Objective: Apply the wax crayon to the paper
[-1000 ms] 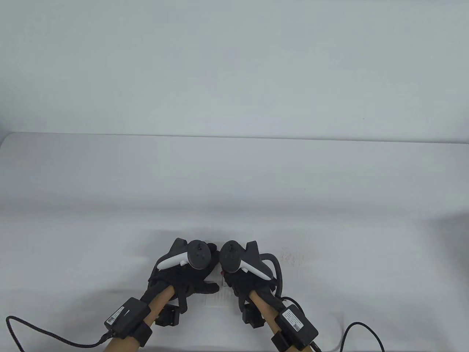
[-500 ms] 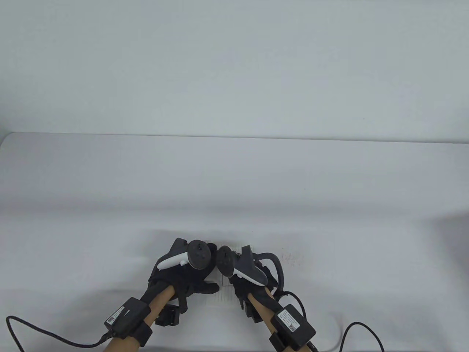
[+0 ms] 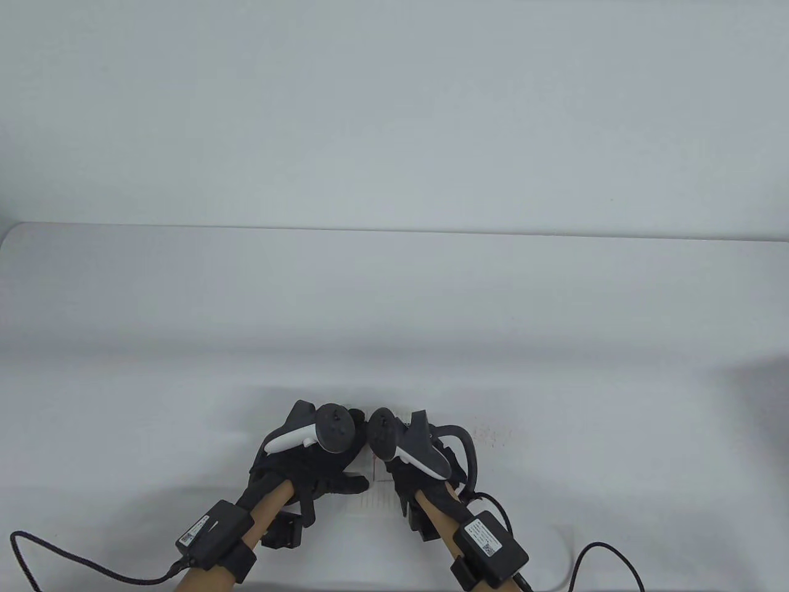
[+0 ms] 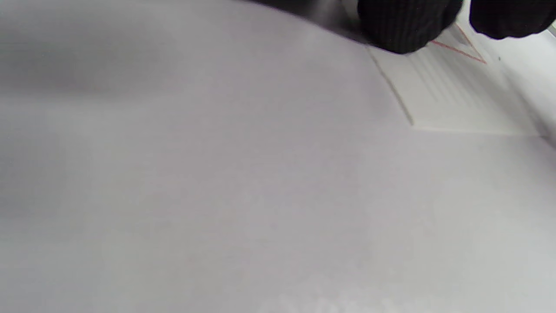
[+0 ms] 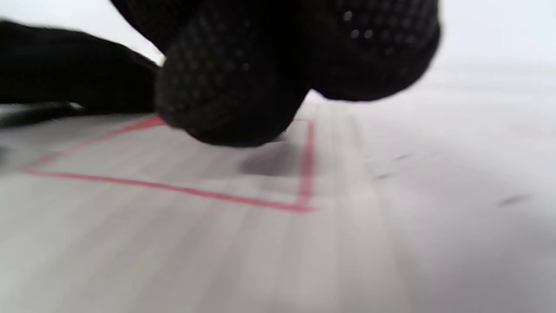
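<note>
A lined sheet of paper [image 3: 377,496] lies on the table between my hands. My left hand [image 3: 323,472] rests flat on its left part, thumb [image 3: 352,485] on the sheet. In the left wrist view a fingertip [image 4: 404,30] presses on the paper [image 4: 456,95]. My right hand [image 3: 404,472] is bunched just above the sheet. In the right wrist view its curled fingers [image 5: 234,87] hover over a red crayon rectangle outline [image 5: 173,188] on the paper [image 5: 217,252]. The crayon itself is hidden inside the fingers. A red line [image 4: 456,50] shows in the left wrist view too.
The white table [image 3: 555,370] stretches far behind the hands to a white back wall [image 3: 394,123]. Faint reddish specks [image 3: 490,435] mark the table right of my right hand. Cables [image 3: 604,555] trail from both wrists at the front edge.
My right hand has tipped over to the left and shifted slightly across the paper, its wrist moving a little left. My left hand has stayed put.
</note>
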Motion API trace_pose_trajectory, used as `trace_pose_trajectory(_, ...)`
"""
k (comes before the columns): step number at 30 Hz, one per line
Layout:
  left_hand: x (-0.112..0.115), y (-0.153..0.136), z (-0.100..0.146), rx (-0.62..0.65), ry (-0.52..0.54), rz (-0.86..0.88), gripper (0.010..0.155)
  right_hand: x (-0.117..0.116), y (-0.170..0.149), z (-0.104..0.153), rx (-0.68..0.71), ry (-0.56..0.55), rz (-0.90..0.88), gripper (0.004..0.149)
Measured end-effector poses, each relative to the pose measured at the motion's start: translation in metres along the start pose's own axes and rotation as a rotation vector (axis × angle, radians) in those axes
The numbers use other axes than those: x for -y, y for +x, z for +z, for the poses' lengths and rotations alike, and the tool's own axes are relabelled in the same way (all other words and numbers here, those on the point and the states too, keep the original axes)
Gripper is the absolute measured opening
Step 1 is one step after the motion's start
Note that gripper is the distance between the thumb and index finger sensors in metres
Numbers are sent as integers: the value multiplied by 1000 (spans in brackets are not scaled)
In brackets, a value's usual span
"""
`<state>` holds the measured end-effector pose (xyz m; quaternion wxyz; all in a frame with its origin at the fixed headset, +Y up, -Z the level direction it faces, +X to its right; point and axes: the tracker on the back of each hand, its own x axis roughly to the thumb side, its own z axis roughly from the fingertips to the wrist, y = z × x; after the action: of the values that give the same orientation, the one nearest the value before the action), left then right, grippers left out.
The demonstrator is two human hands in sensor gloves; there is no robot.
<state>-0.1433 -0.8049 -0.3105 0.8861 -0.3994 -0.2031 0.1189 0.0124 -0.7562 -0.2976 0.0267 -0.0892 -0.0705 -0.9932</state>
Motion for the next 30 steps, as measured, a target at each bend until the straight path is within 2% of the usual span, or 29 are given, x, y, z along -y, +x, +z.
trace_pose_trajectory(2, 0, 0, 0, -1, 0, -2, 89, 3, 3, 1, 79, 116, -94, 42)
trace_pose_trajectory(4, 0, 0, 0, 0, -1, 0, 89, 1, 2, 1, 153, 292, -258, 42)
trace_pose_trajectory(6, 0, 0, 0, 1, -1, 1, 89, 0, -3, -1, 59, 241, -283, 42)
trace_pose_trajectory(8, 0, 0, 0, 0, 0, -1, 89, 1, -8, -4, -57, 69, -121, 41)
trace_pose_trajectory(10, 0, 0, 0, 0, -1, 0, 89, 0, -8, -3, -27, 37, -59, 41)
trace_pose_trajectory(12, 0, 0, 0, 0, 0, -1, 89, 2, -3, 0, 50, 132, -142, 42)
trace_pose_trajectory(14, 0, 0, 0, 0, 0, 0, 89, 0, 0, 0, 148, 358, -319, 43)
trace_pose_trajectory(15, 0, 0, 0, 1, 0, 0, 89, 0, -1, 0, 108, 361, -341, 42)
trace_pose_trajectory(19, 0, 0, 0, 1, 1, 0, 89, 1, -13, -5, -64, 100, -153, 41)
trace_pose_trajectory(20, 0, 0, 0, 1, 0, 0, 89, 1, -12, -4, -33, 82, -115, 41)
trace_pose_trajectory(21, 0, 0, 0, 1, 0, 0, 89, 1, -10, -2, -11, 97, -123, 42)
trace_pose_trajectory(23, 0, 0, 0, 1, -1, -1, 89, 2, -5, 1, 78, 211, -193, 43)
trace_pose_trajectory(24, 0, 0, 0, 1, -2, 1, 89, 1, -1, 1, 157, 335, -270, 43)
trace_pose_trajectory(25, 0, 0, 0, 2, -1, 2, 89, -2, -1, 0, 194, 412, -340, 43)
trace_pose_trajectory(28, 0, 0, 0, 1, 0, 1, 89, 1, -11, -3, 78, 288, -274, 41)
trace_pose_trajectory(30, 0, 0, 0, 1, 1, 0, 89, 2, -16, -6, -29, 149, -175, 41)
